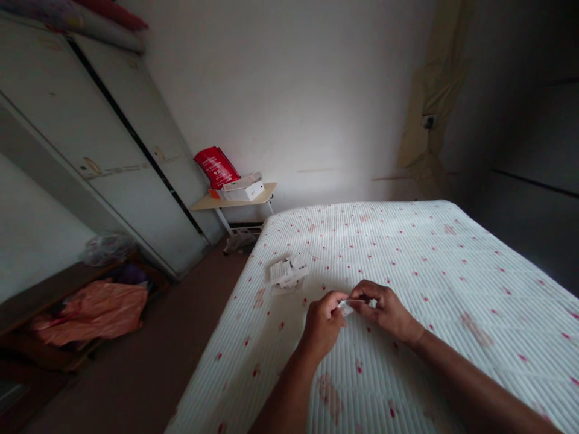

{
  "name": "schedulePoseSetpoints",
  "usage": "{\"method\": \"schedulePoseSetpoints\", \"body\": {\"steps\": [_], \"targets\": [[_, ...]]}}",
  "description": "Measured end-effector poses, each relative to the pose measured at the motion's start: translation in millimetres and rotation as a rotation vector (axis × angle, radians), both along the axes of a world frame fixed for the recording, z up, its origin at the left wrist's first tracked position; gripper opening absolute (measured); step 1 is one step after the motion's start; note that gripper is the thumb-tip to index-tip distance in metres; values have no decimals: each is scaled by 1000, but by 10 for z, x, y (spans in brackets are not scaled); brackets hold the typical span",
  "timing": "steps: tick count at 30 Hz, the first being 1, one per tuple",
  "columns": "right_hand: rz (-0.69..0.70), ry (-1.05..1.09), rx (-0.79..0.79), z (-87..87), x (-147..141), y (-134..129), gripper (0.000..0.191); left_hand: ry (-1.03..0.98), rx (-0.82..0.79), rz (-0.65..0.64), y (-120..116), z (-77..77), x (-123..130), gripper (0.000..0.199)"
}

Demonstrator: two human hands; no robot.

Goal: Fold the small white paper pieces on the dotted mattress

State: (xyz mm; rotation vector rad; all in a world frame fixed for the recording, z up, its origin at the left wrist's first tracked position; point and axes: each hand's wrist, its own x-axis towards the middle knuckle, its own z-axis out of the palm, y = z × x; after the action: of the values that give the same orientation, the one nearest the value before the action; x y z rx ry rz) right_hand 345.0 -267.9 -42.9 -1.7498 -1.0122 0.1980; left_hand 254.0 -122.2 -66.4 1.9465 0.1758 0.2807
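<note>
Over the middle of the bed, my left hand (326,319) and my right hand (382,308) meet around a small whitish packet (346,308). The fingers of my left hand pinch its left side. My right hand has thumb and fingers closed on its right side. What the packet contains is too small to tell. To the left of my hands, a loose pile of white printed papers or packets (287,272) lies on the patterned bed cover (362,241).
A small table (230,202) beyond the bed's left corner bears a red bag (217,167) and a white box (246,191). Orange cloth (97,313) lies on a low wooden bench at the left, below a pale wardrobe (99,138). A wall socket (429,122) is at the back right.
</note>
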Motion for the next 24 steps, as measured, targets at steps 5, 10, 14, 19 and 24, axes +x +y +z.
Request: {"method": "schedulePoseSetpoints", "body": {"steps": [5,10,14,19,24], "targets": [[19,-10,14,-11,12,-5,17,10,33,25,-16,9,-11,22],[32,196,44,-19,7,-5,19,2,-55,18,-27,3,-3,15],[49,354,45,-27,-1,15,21,18,-87,19,-32,-7,11,15],[26,197,34,0,-33,38,16,20,-45,26,-37,-44,21,15],[35,60,17,-29,-34,47,11,2,-5,21,-49,-40,8,16]]}}
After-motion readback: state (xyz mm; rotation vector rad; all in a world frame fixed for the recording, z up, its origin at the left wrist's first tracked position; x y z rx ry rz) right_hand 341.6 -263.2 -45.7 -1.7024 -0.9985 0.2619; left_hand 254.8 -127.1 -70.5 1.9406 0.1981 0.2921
